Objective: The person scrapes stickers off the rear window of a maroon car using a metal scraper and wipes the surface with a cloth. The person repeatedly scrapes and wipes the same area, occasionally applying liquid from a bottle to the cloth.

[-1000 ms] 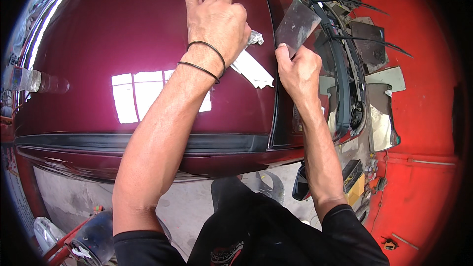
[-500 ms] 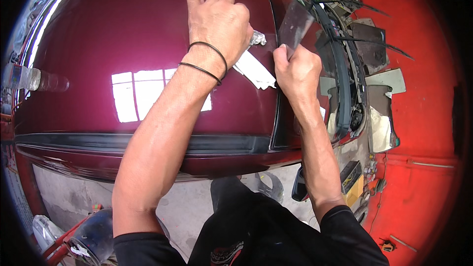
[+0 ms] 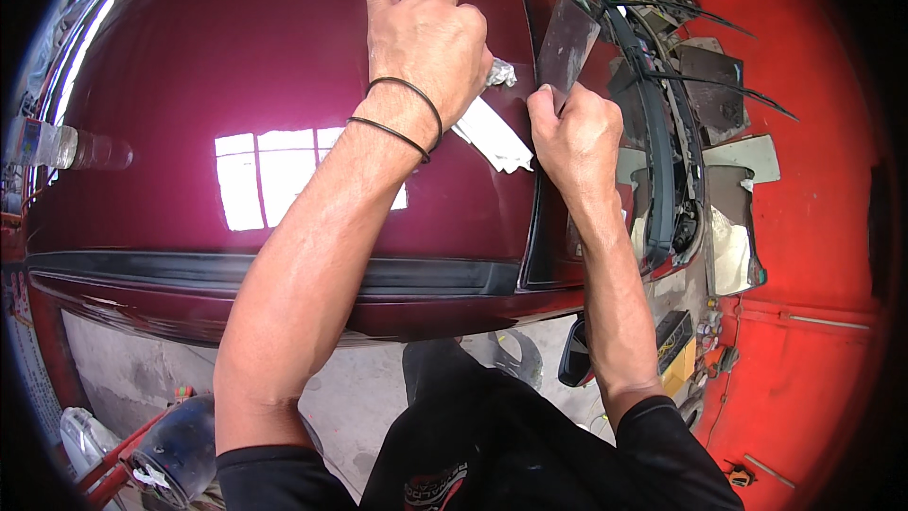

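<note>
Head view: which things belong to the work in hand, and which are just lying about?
In use:
flat grey blade, in the right hand
white strip and crumpled silvery piece, by the left hand
maroon car panel

Apparently lying about:
clear bottle, far left
yellowish box, lower right
dark cylinder, lower left

The left hand (image 3: 428, 43) and white strip (image 3: 497, 138) have edged rightward, and the plate (image 3: 569, 41) in the right hand (image 3: 581, 131) has turned.

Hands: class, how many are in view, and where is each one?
2. The left hand is over the dark red car, beside the white sheet; the right hand, to its right, grips the grey blade. No other hand shows.
</note>
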{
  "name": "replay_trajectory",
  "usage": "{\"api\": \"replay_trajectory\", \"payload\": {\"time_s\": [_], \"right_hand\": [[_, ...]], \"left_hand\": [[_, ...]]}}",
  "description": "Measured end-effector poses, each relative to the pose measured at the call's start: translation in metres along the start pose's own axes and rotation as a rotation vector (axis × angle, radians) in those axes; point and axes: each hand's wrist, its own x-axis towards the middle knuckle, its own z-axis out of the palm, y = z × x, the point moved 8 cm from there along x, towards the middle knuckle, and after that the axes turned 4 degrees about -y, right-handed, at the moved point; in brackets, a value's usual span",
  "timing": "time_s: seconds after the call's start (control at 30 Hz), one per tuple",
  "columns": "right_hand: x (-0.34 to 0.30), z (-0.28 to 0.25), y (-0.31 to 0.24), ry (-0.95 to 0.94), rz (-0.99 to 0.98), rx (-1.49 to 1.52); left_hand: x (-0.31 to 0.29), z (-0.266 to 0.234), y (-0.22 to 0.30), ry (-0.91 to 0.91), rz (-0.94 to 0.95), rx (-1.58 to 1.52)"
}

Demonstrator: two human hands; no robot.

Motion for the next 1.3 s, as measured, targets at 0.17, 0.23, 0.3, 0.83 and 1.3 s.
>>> {"api": "replay_trajectory", "payload": {"time_s": [0.17, 0.23, 0.3, 0.83, 1.3], "right_hand": [[-0.005, 0.001, 0.008, 0.048, -0.005, 0.120], [-0.007, 0.000, 0.007, 0.054, 0.004, 0.158], [-0.005, 0.005, 0.009, 0.032, 0.016, 0.132], [0.000, 0.005, -0.005, -0.033, -0.009, -0.082], [0.014, 0.009, -0.026, -0.097, -0.156, -0.358]], "left_hand": [[0.000, -0.001, -0.001, -0.018, 0.006, 0.004], [-0.001, 0.000, 0.000, -0.019, 0.007, 0.023], [-0.001, 0.001, -0.002, -0.025, 0.001, 0.016], [-0.002, 0.000, 0.000, -0.023, 0.001, 0.023], [-0.005, -0.003, 0.002, 0.024, 0.022, 0.011]]}}
